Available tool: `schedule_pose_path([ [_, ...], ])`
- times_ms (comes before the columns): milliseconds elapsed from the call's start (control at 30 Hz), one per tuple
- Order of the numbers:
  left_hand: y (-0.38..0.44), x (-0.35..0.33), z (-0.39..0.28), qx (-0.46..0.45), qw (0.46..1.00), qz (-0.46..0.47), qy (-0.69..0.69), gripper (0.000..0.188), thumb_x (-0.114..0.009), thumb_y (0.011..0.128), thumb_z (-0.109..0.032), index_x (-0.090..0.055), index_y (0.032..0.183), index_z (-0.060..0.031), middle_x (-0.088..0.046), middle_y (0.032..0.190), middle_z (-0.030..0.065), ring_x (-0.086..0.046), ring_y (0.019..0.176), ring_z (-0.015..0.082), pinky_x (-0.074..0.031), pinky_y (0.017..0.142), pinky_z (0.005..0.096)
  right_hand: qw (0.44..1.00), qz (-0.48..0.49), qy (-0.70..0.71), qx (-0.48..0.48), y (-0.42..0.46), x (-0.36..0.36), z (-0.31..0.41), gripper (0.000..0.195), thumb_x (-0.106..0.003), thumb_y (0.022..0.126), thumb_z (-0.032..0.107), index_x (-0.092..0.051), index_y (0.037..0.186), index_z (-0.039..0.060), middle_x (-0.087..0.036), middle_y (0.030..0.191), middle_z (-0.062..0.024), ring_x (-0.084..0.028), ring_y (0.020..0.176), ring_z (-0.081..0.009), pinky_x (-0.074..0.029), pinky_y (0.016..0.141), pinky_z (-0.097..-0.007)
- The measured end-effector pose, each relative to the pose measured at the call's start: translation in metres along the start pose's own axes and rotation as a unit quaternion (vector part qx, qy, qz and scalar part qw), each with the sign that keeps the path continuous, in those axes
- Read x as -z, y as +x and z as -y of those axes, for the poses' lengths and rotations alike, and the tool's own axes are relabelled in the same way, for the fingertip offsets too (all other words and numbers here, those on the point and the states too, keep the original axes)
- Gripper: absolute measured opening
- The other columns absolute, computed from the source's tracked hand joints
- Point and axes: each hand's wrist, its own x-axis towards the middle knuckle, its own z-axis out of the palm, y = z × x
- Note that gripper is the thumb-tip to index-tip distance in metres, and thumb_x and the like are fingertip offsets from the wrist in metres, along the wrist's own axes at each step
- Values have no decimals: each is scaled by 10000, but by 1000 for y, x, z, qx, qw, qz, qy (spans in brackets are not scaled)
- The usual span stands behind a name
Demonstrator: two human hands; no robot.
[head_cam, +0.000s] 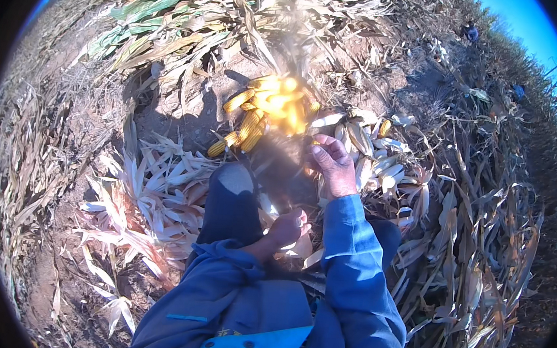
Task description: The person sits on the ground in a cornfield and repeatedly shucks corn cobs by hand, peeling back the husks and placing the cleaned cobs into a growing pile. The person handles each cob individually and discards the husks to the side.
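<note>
Several husked yellow corn cobs (252, 125) lie in a pile on the ground beyond my knees; a bright blur covers the pile's middle. My right hand (332, 161) is stretched out at the right of the pile, thumb and fingers close together, with a small yellow bit by the fingertips; what it grips, if anything, is unclear. Ears in pale husks (360, 136) lie just beyond and to the right of it. My left hand (290, 226) is near my body between my knees, palm up with curled fingers, above loose pale husks (302, 247); no held object is plain.
Stripped husks (159, 189) are heaped left of my left knee (233, 185). Cut corn stalks with leaves (172, 23) lie beyond the cobs, and dry stalks (467, 267) stretch along the right. A person (470, 32) is far off at the upper right.
</note>
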Motion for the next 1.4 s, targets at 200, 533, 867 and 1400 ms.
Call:
schedule_pose_path([
  [200, 36, 61, -11, -81, 885, -285, -360, 208, -620, 826, 23, -436, 855, -71, -502, 777, -2, -525, 696, 73, -444, 641, 213, 988, -70, 20, -139, -49, 55, -62, 307, -665, 825, 271, -575, 1003, 38, -626, 785, -53, -594, 668, -128, -490, 570, -251],
  [533, -15, 285, -107, -114, 737, -663, 72, 226, -642, 837, -193, -491, 897, -35, -582, 909, 113, -554, 798, 172, -441, 757, 296, 969, -170, -57, -168, -63, 143, -147, 224, -554, 880, 176, -560, 1029, 8, -635, 804, -85, -589, 644, -128, -490, 563, -276],
  [867, -53, 211, 4, 54, 865, -390, 309, 369, -596, 791, -120, -500, 1136, -28, -437, 1256, 182, -383, 1210, 330, -315, 1001, 416, 985, -146, -40, -87, -41, 107, -91, 214, -596, 859, 198, -596, 934, -2, -614, 729, -44, -580, 600, -101, -464, 566, -243],
  [1400, 46, 130, -40, -47, 928, -132, 346, 118, -600, 713, -68, -591, 830, -62, -590, 946, 91, -542, 987, 295, -388, 892, 417, 870, -302, -270, -281, 110, 239, -268, 245, -612, 733, 168, -633, 934, 30, -625, 677, -93, -598, 573, -171, -445, 497, -289],
])
